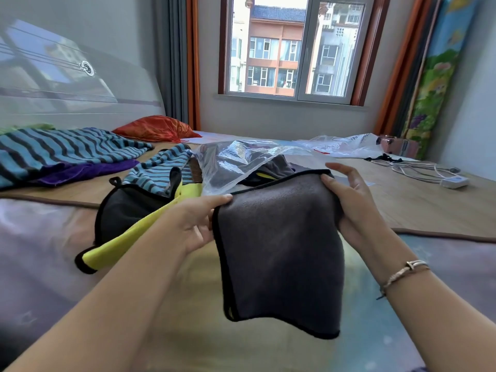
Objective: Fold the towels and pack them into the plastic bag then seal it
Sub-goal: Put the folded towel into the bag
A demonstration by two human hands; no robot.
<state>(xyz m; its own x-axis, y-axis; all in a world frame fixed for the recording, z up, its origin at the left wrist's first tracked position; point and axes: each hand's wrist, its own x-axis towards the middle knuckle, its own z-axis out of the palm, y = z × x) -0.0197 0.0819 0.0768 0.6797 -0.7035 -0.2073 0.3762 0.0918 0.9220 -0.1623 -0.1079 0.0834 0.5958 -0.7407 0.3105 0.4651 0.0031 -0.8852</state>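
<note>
— How were the hands placed?
— Both were raised over the bed [429,210]. The left hand [197,224] pinched the near-left corner of a grey towel [279,251], thumb on top and fingers curled beneath. The right hand [351,205] gripped the right corner, thumb over the black-trimmed edge, fingers wrapped behind the cloth. The towel hung down between them, off the bed.

— What lay around them?
— Largest, a striped blue towel [53,154] spread well beyond the left fingers, over a purple cloth [86,170]. A second striped towel [161,170] lay closer, just past the left fingertips. Below the left hand sat a dark towel with a yellow side [128,224]. The clear plastic bag [236,162] stood open directly beyond the fingers of both hands, with dark cloth already inside; it rose right behind the held towel's top edge. An orange pillow [158,128] lay far behind it.

— And past the right fingers?
— Another crumpled plastic sheet [346,143], then a white cable with a plug block [453,181].

— The count?
— Two hands, two striped towels, one held grey towel, one yellow-backed towel, one open bag. How many pieces were in the bag could not be told.
</note>
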